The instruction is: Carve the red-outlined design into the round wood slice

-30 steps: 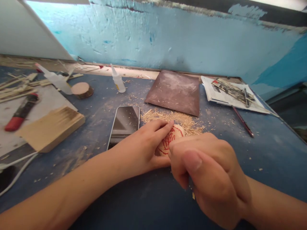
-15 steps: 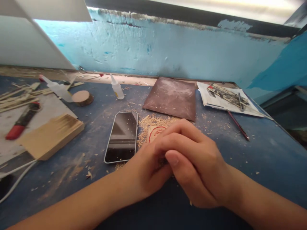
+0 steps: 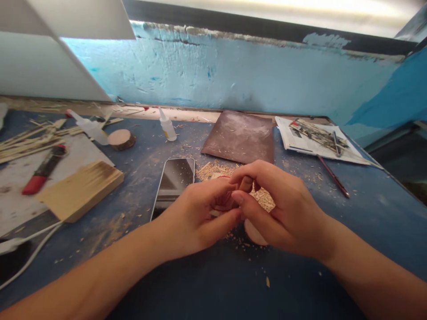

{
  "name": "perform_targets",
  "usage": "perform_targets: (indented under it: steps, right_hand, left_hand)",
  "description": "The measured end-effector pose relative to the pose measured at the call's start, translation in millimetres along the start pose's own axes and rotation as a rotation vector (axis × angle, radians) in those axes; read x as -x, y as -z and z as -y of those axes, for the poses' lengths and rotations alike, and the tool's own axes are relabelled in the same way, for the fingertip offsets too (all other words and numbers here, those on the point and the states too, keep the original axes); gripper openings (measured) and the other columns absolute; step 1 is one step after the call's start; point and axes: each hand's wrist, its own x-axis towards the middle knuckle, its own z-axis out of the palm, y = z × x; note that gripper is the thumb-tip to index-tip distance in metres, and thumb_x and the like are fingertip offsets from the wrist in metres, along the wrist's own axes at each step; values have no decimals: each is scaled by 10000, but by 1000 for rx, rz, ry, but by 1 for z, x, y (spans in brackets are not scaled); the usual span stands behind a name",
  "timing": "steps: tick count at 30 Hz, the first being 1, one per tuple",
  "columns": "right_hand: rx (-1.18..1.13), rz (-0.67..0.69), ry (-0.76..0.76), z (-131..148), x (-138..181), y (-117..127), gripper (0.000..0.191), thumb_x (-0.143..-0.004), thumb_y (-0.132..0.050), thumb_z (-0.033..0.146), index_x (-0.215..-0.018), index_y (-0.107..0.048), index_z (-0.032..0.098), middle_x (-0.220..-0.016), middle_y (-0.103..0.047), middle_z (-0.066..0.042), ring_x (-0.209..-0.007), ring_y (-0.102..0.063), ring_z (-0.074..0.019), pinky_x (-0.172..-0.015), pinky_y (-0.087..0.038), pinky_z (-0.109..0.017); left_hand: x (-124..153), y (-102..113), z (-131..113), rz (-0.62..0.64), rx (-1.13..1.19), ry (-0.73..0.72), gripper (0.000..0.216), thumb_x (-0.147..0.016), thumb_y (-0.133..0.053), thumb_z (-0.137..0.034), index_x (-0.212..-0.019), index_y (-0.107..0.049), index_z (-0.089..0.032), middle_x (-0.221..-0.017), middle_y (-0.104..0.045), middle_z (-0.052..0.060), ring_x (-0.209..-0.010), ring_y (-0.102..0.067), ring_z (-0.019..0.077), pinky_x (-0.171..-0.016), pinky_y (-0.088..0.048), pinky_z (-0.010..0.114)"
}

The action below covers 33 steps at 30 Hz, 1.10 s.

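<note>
Both my hands meet over the middle of a blue worktable. My left hand curls its fingers around a small pale wooden piece with red markings, mostly hidden. My right hand is closed too, thumb and fingers pinched against the same piece; a rounded pale edge shows below its palm. A heap of wood shavings lies just behind the hands. A dark phone lies flat to the left of them.
A brown sheet lies behind the shavings. A glue bottle, a wood slice, a wooden block, a red-handled tool and sticks fill the left. Paper with metal tools and a pencil sit at the right. A white cable runs at the near left.
My hands were clasped together over the piece half a second ago; now the fingers have loosened into a pinch and the piece sits lower between them. The view shifted slightly.
</note>
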Motion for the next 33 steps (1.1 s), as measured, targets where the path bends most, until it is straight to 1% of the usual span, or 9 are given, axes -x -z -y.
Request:
perform_targets:
  steps: [2,5,7,9,12,16,20,25,33]
  right_hand:
    - [2,6,-5,0,-1,2,52,-1063,-694,207,-1086,-647,211,-915,-730,-21,-809,-697,-177,-761,-551,-318]
    - [40,13,-34,0,-1,6,80,-1056,-674,176,-1016,-616,214,-846,-683,6,-725,-655,-147,-691,-510,-290]
    - [81,18,-38,-1,-1,8,100,-1046,-666,159,-998,-596,212,-832,-666,16,-702,-637,-131,-675,-497,-275]
    - [108,24,-36,-3,0,8,96,-1048,-658,158,-1008,-587,210,-824,-659,29,-681,-625,-116,-667,-492,-261]
    - [130,33,-51,-5,2,7,79,-1068,-644,176,-1026,-585,208,-796,-641,53,-637,-603,-95,-635,-474,-241]
    - [132,47,-72,-6,4,6,80,-1078,-645,199,-1028,-583,209,-771,-631,68,-599,-579,-80,-602,-455,-230]
    - [118,68,-91,-6,5,7,102,-1098,-642,243,-1024,-577,214,-739,-616,74,-557,-547,-80,-561,-442,-233]
    - [98,82,-108,-7,6,7,88,-1094,-638,240,-1042,-571,216,-749,-624,72,-565,-563,-82,-555,-449,-233]
    - [75,82,-97,-11,5,2,71,-1100,-610,234,-1056,-558,214,-760,-619,63,-556,-560,-83,-548,-455,-234]
  left_hand:
    - [-1,8,1,-12,-52,-14,205,-1059,-755,-359,-1200,-756,-212,-1017,-783,26,-865,-720,200,-774,-602,321]
    - [1,15,10,51,-192,13,429,-1163,-604,-445,-1535,-669,-242,-1342,-812,101,-1186,-786,287,-1025,-647,434]
    - [5,16,19,83,-363,48,679,-1146,-597,-592,-1684,-538,-181,-1721,-594,216,-1601,-569,427,-1305,-503,615]
    - [10,15,27,155,-508,117,1073,-1033,-667,-813,-1792,-357,-121,-1864,-363,288,-1752,-310,514,-1398,-328,738]
    - [15,13,33,211,-630,158,1275,-958,-734,-863,-1841,-202,-113,-1903,-233,300,-1783,-212,499,-1436,-247,718]
    - [12,13,33,204,-674,175,1359,-942,-783,-824,-1851,-101,-78,-1889,-259,314,-1776,-271,456,-1465,-217,649]
    - [9,19,31,180,-662,175,1470,-877,-865,-771,-1860,10,-116,-1877,-317,301,-1758,-327,460,-1468,-179,676]
    - [10,23,33,161,-599,153,1332,-922,-851,-669,-1874,-34,-221,-1839,-459,207,-1728,-397,455,-1468,-231,663]
    - [11,20,34,148,-564,148,1310,-914,-870,-655,-1875,-86,-233,-1816,-500,196,-1725,-401,464,-1457,-278,662]
